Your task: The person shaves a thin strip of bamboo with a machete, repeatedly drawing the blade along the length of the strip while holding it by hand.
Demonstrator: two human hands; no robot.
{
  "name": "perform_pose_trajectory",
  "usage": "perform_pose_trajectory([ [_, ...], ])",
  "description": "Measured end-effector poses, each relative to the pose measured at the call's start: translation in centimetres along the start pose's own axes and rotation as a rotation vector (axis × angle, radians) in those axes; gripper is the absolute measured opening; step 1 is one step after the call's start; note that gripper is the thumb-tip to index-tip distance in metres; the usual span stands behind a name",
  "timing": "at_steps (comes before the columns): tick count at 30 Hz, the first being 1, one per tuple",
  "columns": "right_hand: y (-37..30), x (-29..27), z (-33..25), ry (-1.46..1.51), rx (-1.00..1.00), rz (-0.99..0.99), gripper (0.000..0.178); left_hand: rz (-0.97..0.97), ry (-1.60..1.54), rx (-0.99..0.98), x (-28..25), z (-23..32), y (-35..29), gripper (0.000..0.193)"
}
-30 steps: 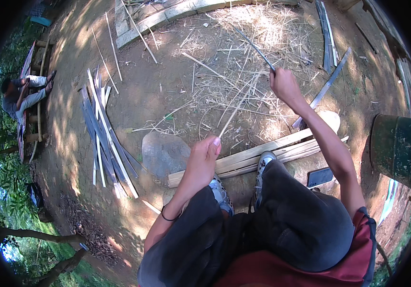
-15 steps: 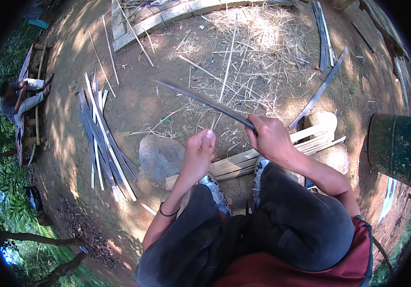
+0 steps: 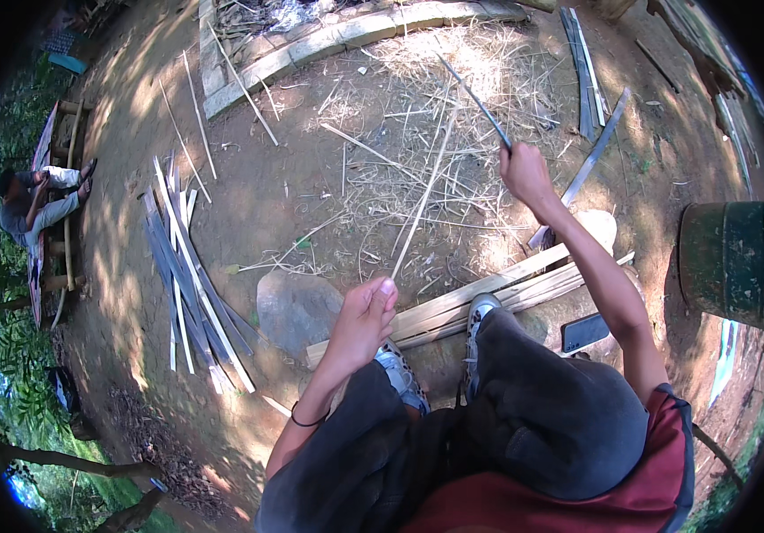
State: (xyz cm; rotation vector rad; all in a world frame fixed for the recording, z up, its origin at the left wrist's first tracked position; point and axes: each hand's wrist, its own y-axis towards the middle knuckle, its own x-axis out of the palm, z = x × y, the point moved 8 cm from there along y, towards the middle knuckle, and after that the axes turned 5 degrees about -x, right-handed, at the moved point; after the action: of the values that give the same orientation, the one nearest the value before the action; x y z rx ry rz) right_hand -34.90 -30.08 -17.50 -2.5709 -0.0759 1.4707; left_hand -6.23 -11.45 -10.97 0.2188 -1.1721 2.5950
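My left hand [image 3: 366,322] is closed round the near end of a thin pale strip, which looks like split bamboo or wood [image 3: 424,202]. The strip slants away from me over the shavings. My right hand [image 3: 528,180] grips a long, dark-bladed knife [image 3: 480,102]; its handle is hidden in the fist. The blade points forward and left, near the far end of the strip; whether they touch I cannot tell. Below my hands, a bundle of wider pale strips [image 3: 444,313] lies across in front of my shoes [image 3: 400,377].
Dark and pale strips [image 3: 182,275] lie piled at left, others [image 3: 588,75] at far right. Shavings [image 3: 462,169] litter the ground. A flat stone [image 3: 297,306], a phone [image 3: 584,332] and a green drum [image 3: 733,266] are nearby. A person [image 3: 40,200] sits at far left.
My right hand has moved forward and right with the knife, whose blade has swung to point farther ahead. My left hand has come slightly nearer, still holding the strip. The phone is now uncovered.
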Motion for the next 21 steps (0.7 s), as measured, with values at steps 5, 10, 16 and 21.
perform_pose_trajectory([
  [5, -0.9, -2.0, 1.6, 0.863, 0.217, -0.012, 0.041, 0.023, 0.125, 0.121, -0.4, -1.2, 0.4, 0.030],
  [10, -4.3, -3.1, -6.0, 1.307, 0.244, -0.216, 0.039, -0.035, 0.274, 0.231, 0.2, -0.7, 1.9, 0.029],
  [16, -5.4, -3.1, -9.4, 1.441, 0.165, -0.264, 0.027, -0.242, 0.166, 0.045, 1.1, 0.0, 1.5, 0.028],
  [21, -7.3, -2.7, -12.9, 1.652, 0.198, -0.531, 0.027, -0.303, 0.010, 0.111, 3.5, 3.1, 1.4, 0.026],
])
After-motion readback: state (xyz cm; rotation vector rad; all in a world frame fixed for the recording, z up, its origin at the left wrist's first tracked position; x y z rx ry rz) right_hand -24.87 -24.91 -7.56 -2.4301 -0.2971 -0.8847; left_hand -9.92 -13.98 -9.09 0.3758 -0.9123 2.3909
